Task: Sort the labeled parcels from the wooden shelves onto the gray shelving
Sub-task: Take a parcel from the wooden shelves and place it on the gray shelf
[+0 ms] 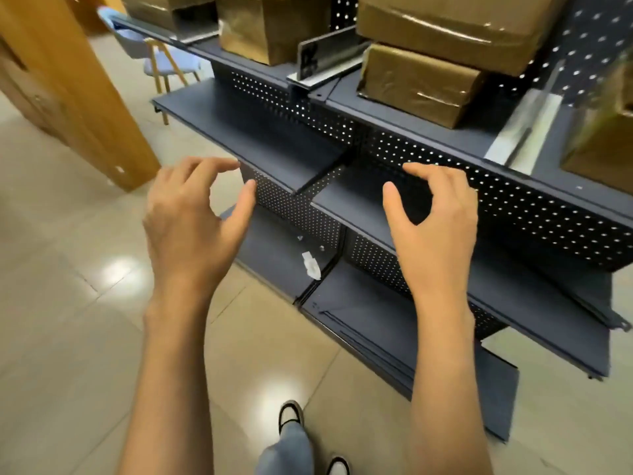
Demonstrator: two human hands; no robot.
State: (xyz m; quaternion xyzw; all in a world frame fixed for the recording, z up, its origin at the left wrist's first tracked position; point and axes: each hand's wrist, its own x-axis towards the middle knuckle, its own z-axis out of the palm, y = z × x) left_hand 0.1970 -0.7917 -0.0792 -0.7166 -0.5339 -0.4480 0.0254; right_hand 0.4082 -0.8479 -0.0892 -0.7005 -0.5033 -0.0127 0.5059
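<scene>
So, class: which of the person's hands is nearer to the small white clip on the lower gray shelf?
Left. The left hand hangs above and just left of the white clip; the right hand hangs farther away, up and to its right. Neither touches it.

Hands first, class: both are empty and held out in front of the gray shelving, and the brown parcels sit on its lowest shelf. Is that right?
Not quite. The head view shows the left hand and right hand empty before the gray shelving, but the brown parcels sit on its top shelf; no parcels show on the lower shelves.
</scene>
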